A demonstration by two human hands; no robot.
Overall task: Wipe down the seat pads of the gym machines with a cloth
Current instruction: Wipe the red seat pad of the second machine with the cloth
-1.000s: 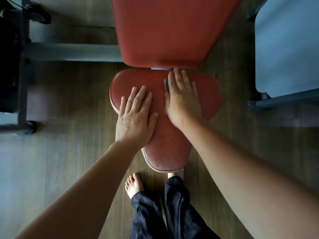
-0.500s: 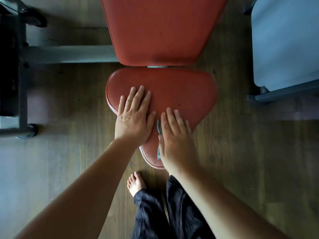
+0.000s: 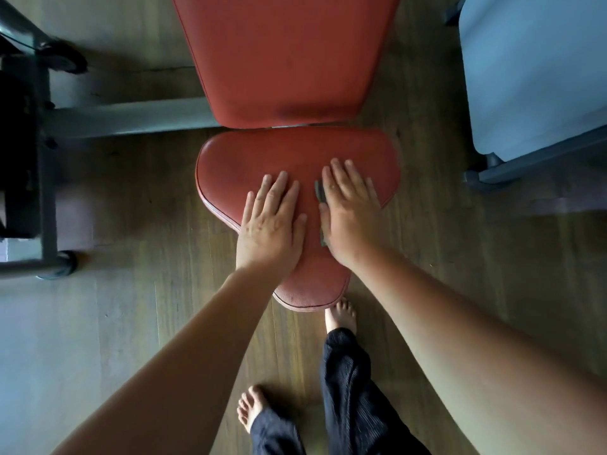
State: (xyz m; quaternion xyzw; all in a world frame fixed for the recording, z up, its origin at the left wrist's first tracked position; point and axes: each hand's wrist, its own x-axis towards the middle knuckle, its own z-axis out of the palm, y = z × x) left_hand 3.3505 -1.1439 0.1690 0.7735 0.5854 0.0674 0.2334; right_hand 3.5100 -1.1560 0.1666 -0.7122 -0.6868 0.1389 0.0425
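Note:
A red seat pad (image 3: 256,156) lies below me, wide at the far end and narrowing toward my feet. My right hand (image 3: 348,211) presses flat on its right half, fingers straight, with a grey cloth (image 3: 319,192) under the palm; only a thin strip of the cloth shows at the hand's left edge. My left hand (image 3: 272,221) rests flat on the pad's left-middle part, fingers straight, holding nothing. The two hands lie side by side, almost touching.
A red back pad (image 3: 282,57) rises just beyond the seat. A grey machine frame with black feet (image 3: 49,192) stands at the left. A pale blue padded machine (image 3: 532,70) is at the right. My bare feet (image 3: 341,315) stand on the wooden floor by the seat's tip.
My right hand slid the cloth from the far end of the seat down to its near tip, then back up to the right-middle. My left hand stayed in place.

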